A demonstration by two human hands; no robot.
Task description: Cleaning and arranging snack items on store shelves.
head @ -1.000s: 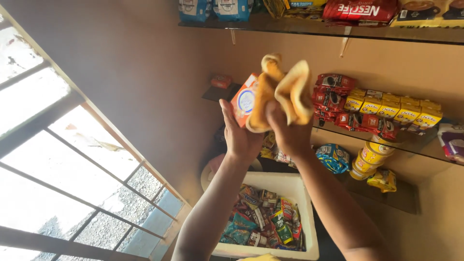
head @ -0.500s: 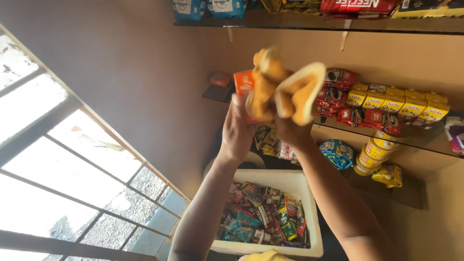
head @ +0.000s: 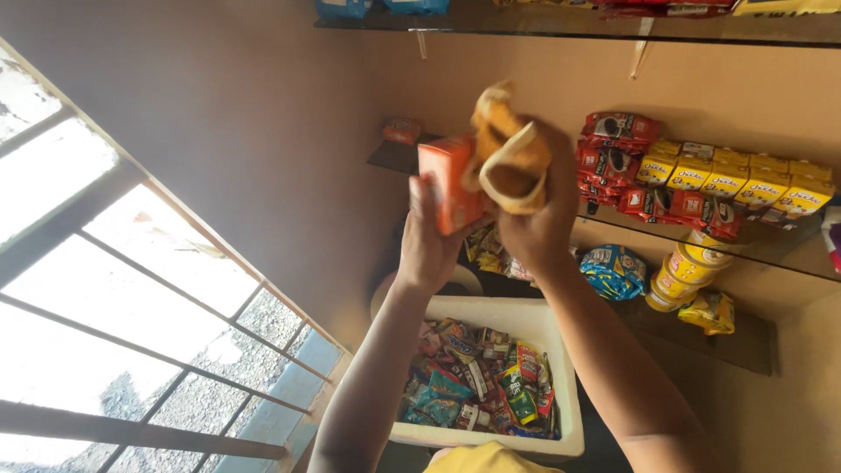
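I took the white tub (head: 543, 320) of mixed snack packets as my landmark. Left of it stood a barred window (head: 131, 289); above and to its right ran a shelf (head: 762, 250) of red and yellow packs, with yellow jars just beneath. Straight above the tub, both arms were raised. The left hand (head: 429, 245) had its grip pressed around the lower end of an orange box (head: 448, 182), held upright. The right hand (head: 534, 223) was bunched tight on a yellow cloth (head: 508, 158) lying against the box's right side. My worry: the box was held only at its base, so a hard rub from the cloth could lever it loose into the tub.
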